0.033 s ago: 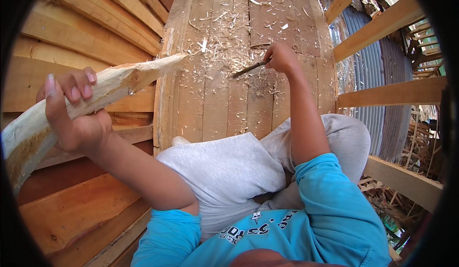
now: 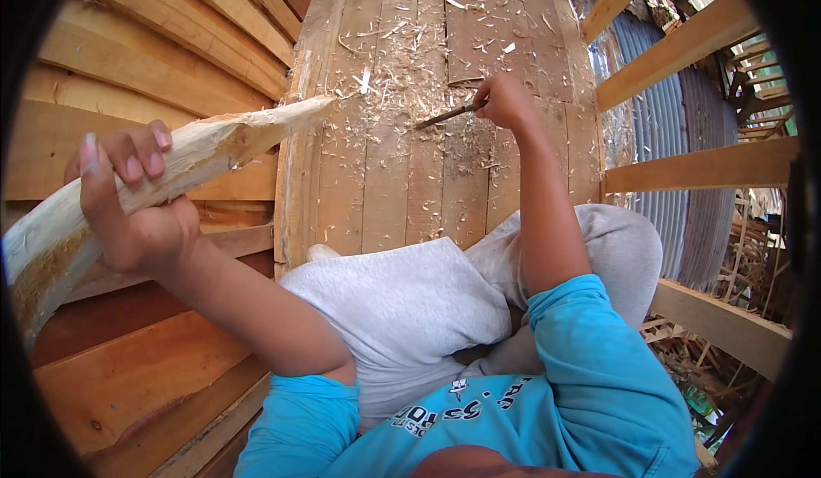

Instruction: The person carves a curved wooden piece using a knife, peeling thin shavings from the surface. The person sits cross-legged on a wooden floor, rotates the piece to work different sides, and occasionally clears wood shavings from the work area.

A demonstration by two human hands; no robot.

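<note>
My left hand [image 2: 141, 209] is wrapped round a thick, pale, peeled wooden pole [image 2: 209, 146], which runs from the left rim and tapers to a carved point. Brown fibrous patches mark its surface. Over the plank floor, my right hand [image 2: 505, 102] grips the handle of a knife [image 2: 446, 119]. Its dark, narrow blade points left, apart from the pole. My fingers hide most of the handle.
Wood shavings [image 2: 402, 80] litter the plank floor [image 2: 385, 204]. Stacked boards [image 2: 154, 59] rise along the left side. On the right stand wooden rails [image 2: 701, 168], with corrugated metal sheets [image 2: 654, 93] beyond them. My grey-trousered legs [image 2: 402, 294] are folded below.
The knife has swung slightly, its blade tip a little higher than before. My right hand has barely shifted; my left hand and the pole look the same.
</note>
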